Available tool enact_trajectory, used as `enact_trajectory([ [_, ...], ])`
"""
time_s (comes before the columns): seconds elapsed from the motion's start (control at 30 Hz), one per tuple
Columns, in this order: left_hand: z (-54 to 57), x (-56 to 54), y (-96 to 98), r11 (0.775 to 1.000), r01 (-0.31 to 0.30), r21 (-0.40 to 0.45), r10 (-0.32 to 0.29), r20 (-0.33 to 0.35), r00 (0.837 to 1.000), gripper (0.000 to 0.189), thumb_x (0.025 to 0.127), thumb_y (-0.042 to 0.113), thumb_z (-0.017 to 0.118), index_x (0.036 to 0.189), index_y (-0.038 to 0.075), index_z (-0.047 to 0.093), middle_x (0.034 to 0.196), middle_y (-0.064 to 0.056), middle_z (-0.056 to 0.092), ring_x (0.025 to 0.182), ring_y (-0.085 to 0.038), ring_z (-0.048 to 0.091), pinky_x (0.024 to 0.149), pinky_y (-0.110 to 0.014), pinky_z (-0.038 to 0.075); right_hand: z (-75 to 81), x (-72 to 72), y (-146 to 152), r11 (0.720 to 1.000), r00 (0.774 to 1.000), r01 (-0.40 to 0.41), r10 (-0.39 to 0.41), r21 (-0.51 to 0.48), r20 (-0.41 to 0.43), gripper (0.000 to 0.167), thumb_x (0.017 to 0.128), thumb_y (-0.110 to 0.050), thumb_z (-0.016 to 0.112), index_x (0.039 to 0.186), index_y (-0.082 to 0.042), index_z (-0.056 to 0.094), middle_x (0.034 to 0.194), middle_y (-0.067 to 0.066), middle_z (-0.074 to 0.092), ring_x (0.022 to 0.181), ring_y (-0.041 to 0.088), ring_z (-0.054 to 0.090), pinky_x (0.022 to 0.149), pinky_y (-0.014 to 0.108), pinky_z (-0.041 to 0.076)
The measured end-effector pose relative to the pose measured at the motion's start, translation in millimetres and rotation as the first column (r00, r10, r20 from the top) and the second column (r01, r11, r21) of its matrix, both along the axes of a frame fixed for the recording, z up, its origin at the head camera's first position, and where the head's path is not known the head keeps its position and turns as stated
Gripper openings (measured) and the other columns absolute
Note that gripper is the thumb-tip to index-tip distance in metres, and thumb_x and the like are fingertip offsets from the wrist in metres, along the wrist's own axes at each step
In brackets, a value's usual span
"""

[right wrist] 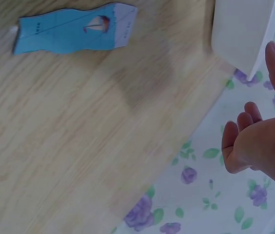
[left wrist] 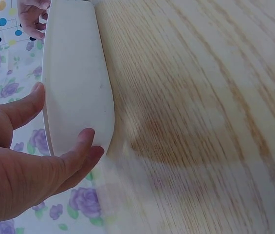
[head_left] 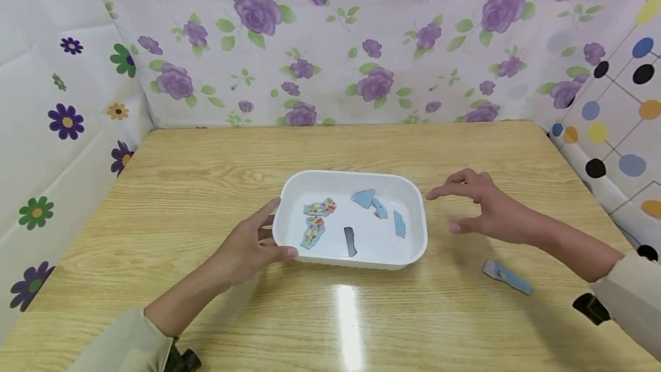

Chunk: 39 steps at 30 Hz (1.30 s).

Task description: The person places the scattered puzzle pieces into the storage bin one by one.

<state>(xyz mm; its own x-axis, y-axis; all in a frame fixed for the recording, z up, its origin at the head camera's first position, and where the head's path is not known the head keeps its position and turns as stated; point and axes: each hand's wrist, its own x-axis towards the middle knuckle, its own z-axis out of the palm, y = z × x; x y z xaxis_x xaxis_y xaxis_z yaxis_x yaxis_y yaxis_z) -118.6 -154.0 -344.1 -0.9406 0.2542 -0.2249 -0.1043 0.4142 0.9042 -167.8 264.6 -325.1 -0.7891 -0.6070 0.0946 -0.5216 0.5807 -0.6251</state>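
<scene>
A white plastic tray [head_left: 379,260] sits mid-table with several flat, irregular pieces in it. Two are multicoloured map-like pieces [head_left: 312,232]; a dark grey piece [head_left: 350,241] lies near the front. Light blue pieces [head_left: 364,198] are on the right side. My left hand [head_left: 253,241] holds the tray's left end, thumb at the near corner and fingers along the outer wall [left wrist: 79,92]. Beyond the right rim hovers my right hand [head_left: 482,205], fingers spread and bent, holding nothing; whether its index fingertip touches the rim I cannot tell.
On the wooden table [head_left: 206,171], right of the tray, lies a loose blue piece [head_left: 508,277] with a sailboat picture, shown closer in the right wrist view. Floral cloth [head_left: 330,45] hangs behind the table, with patterned sheets at both sides.
</scene>
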Motion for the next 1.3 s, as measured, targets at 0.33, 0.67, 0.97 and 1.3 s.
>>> enact_trajectory([
  [0.33,-0.5,-0.2,-0.5,1.0,0.009,0.007,-0.009,-0.009,1.0,0.102,0.078,0.014,0.081,0.155,0.012,0.014,0.138,-0.02,0.047,0.119,-0.036,0.054,0.084,-0.031,0.057,-11.8,5.3,27,0.996,0.998,0.064,-0.065,0.061,0.016,0.068,0.072,-0.004,0.083,0.131,-0.024,0.057,0.127,0.012,0.041,0.116,0.033,0.031,0.084,0.052,0.032],
  [0.67,-0.2,0.1,-0.4,1.0,0.002,-0.009,-0.002,-0.007,1.0,0.102,0.078,0.014,0.081,0.155,0.013,0.014,0.138,-0.02,0.047,0.119,-0.035,0.055,0.084,-0.031,0.057,-26.1,13.5,53,0.989,0.999,0.002,-0.007,0.147,0.033,0.087,0.061,-0.018,0.09,0.137,-0.025,0.05,0.126,0.011,0.04,0.116,0.03,0.03,0.081,0.043,0.029],
  [0.97,-0.1,0.1,-0.5,1.0,0.004,0.014,-0.004,-0.006,1.0,0.102,0.078,0.013,0.081,0.155,0.011,0.014,0.138,-0.021,0.047,0.119,-0.036,0.055,0.085,-0.032,0.057,-39.4,27.2,71,0.967,0.998,-0.036,0.02,0.252,0.063,0.096,0.059,-0.011,0.09,0.141,-0.031,0.045,0.126,0.008,0.04,0.106,0.028,0.035,0.077,0.04,0.033],
  [1.3,-0.3,0.0,-0.7,1.0,0.009,0.015,-0.009,-0.007,1.0,0.102,0.078,0.014,0.081,0.155,0.011,0.014,0.139,-0.02,0.046,0.12,-0.036,0.054,0.085,-0.032,0.057,-61.5,41.9,93,0.954,0.989,-0.03,0.071,0.299,-0.126,0.106,0.039,-0.004,0.081,0.137,-0.029,0.049,0.123,-0.001,0.039,0.105,0.016,0.031,0.074,0.032,0.027],
])
